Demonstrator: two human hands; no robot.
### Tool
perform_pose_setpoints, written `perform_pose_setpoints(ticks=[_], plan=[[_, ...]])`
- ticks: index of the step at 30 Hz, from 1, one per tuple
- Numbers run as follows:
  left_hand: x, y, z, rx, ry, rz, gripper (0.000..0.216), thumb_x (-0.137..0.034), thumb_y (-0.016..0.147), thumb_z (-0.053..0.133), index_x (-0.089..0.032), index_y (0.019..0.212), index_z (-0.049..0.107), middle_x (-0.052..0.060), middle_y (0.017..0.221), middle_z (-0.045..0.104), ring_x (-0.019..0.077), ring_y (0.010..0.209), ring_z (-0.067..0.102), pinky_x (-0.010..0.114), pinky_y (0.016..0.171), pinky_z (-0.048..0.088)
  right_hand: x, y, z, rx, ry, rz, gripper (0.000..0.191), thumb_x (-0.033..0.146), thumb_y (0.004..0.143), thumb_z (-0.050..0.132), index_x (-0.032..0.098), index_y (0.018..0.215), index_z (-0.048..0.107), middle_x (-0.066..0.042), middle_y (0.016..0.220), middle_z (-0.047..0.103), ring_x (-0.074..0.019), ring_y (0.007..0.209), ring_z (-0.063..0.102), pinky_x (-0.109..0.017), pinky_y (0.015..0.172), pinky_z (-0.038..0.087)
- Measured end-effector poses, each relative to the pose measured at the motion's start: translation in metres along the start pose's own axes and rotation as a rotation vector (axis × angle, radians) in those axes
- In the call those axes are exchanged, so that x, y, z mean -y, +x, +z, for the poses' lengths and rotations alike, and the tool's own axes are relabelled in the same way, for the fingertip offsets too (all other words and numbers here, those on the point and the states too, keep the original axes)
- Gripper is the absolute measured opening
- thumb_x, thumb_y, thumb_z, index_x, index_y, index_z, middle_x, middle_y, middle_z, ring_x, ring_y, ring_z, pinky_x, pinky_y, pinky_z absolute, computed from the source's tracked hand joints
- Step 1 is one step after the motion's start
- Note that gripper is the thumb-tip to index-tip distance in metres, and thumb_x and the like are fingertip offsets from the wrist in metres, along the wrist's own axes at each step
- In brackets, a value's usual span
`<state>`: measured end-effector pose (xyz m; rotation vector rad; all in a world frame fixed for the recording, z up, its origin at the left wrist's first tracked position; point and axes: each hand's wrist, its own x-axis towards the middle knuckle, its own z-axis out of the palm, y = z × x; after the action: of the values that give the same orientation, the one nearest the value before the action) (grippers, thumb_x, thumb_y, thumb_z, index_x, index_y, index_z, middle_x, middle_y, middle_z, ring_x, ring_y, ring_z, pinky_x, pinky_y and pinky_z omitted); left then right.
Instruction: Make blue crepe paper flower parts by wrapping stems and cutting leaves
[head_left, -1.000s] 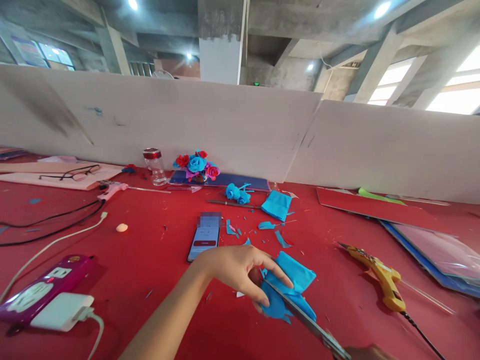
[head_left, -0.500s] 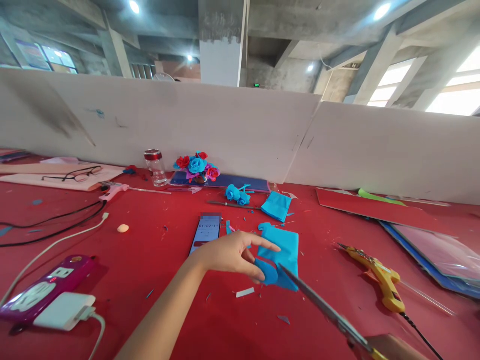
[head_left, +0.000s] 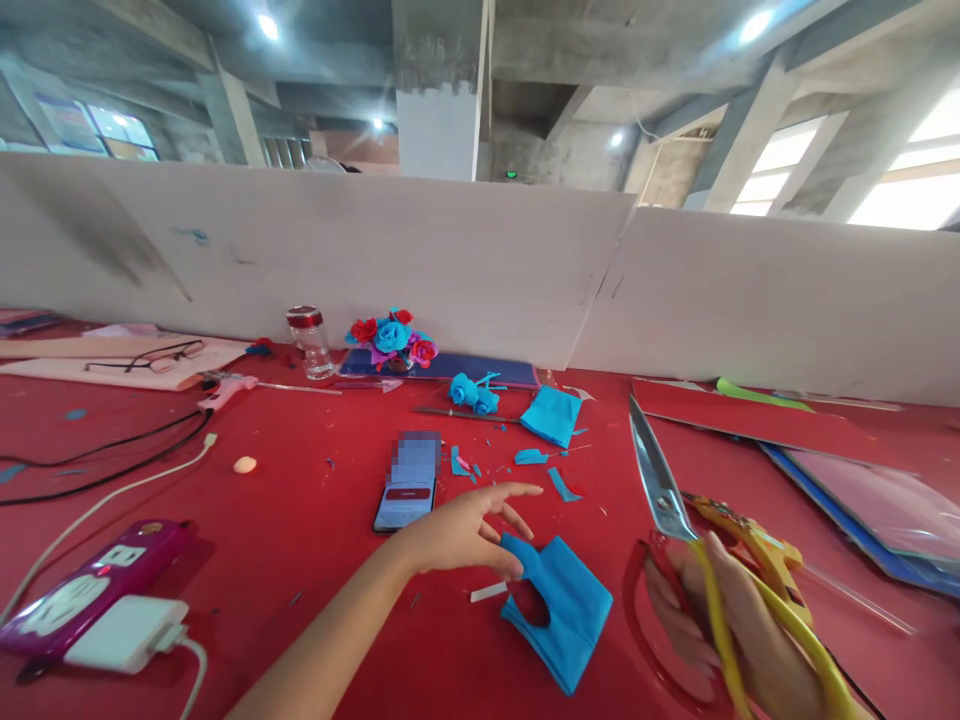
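Note:
My left hand (head_left: 472, 530) hovers over the table with its fingers spread and its thumb beside a folded blue sheet (head_left: 574, 605). A rounded notch is cut into that sheet's left side, and red tabletop shows through it. My right hand (head_left: 750, 620) is wrapped round the handles of a pair of scissors (head_left: 666, 490), one handle yellow and one red. The blades point up and away, appear closed, and are apart from the sheet. Small blue scraps (head_left: 564, 485) lie beyond my left hand. No rounded cut-out piece is visible.
A phone (head_left: 409, 480) lies left of centre, and a yellow glue gun (head_left: 780, 560) is partly behind my right hand. Farther back are blue paper roses (head_left: 474, 392), another blue sheet (head_left: 553, 415), a bouquet (head_left: 394, 338) and a jar (head_left: 311, 342). A purple power strip (head_left: 139, 560) sits left.
The scissors have come away from the blue sheet, moving right and turning upright. The sheet has shifted nearer and rotated, showing its notch. My left hand no longer touches the rounded blue piece.

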<state>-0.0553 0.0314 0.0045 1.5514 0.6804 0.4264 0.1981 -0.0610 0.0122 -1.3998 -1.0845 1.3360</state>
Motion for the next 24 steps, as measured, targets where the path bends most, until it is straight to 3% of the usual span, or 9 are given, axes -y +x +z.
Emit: perform_pose_setpoints(ticks=[1,4,6,9,11,19,24], plan=[[-0.002,-0.001,-0.001,-0.007,-0.051,0.029,0.075,-0.018,0.065,0.071,-0.035,0.130,0.038,0.001,0.097,0.062,0.0127,0.072,0.060,0.027,0.067,0.045,0.004,0.008,0.006,0.039,0.015,-0.038,0.053,0.061,0.086,0.036,0.018,0.058,0.049,0.005,0.046,0.042,-0.0070,0.035,0.035,-0.020,0.035,0.030],[-0.004,-0.002,-0.001,-0.073,-0.116,0.085,0.064,-0.017,0.067,0.070,-0.029,0.124,0.044,-0.002,0.079,0.061,0.0128,0.073,0.058,0.027,0.071,0.044,0.013,0.028,0.030,0.120,-0.077,-0.097,0.050,0.059,0.074,0.056,0.016,0.050,0.048,0.006,0.037,0.038,-0.0051,0.035,0.031,-0.020,0.038,0.025],[-0.002,0.001,0.003,-0.121,-0.116,0.079,0.054,-0.017,0.067,0.069,-0.025,0.116,0.051,-0.002,0.078,0.061,0.0130,0.073,0.057,0.027,0.070,0.043,0.015,0.038,0.049,0.150,-0.040,-0.067,0.045,0.058,0.067,0.063,0.015,0.057,0.054,0.010,0.033,0.029,-0.0042,0.032,0.025,-0.020,0.035,0.021],[0.003,0.005,0.009,-0.170,-0.114,0.055,0.034,-0.018,0.065,0.069,-0.019,0.098,0.059,0.000,0.081,0.062,0.0137,0.074,0.057,0.026,0.068,0.042,0.009,0.047,0.071,0.113,0.025,-0.075,0.043,0.050,0.057,0.073,0.020,0.060,0.044,0.012,0.037,0.032,-0.0031,0.032,0.024,-0.018,0.033,0.019],[0.006,0.007,0.011,-0.194,-0.117,0.039,0.024,-0.019,0.065,0.068,-0.017,0.088,0.061,0.000,0.080,0.063,0.0139,0.073,0.057,0.025,0.068,0.041,0.003,0.051,0.079,0.093,0.008,-0.074,0.041,0.046,0.058,0.073,0.021,0.062,0.041,0.012,0.040,0.034,-0.0031,0.033,0.025,-0.018,0.033,0.020],[0.001,0.005,0.015,-0.318,-0.098,-0.042,0.011,-0.024,0.067,0.064,-0.018,0.076,0.065,-0.001,0.070,0.063,0.0138,0.067,0.056,0.024,0.064,0.039,-0.022,0.053,0.075,0.010,0.001,-0.048,0.039,0.044,0.060,0.068,0.022,0.064,0.036,0.014,0.040,0.029,-0.0030,0.034,0.022,-0.017,0.033,0.020],[0.006,0.012,0.028,-0.408,-0.208,-0.042,0.016,-0.030,0.068,0.067,-0.017,0.076,0.064,0.001,0.073,0.063,0.0153,0.072,0.058,0.027,0.070,0.042,-0.036,0.057,0.071,-0.092,-0.075,-0.114,0.037,0.042,0.065,0.069,0.021,0.066,0.039,0.012,0.043,0.033,-0.0046,0.037,0.029,-0.018,0.036,0.025]])
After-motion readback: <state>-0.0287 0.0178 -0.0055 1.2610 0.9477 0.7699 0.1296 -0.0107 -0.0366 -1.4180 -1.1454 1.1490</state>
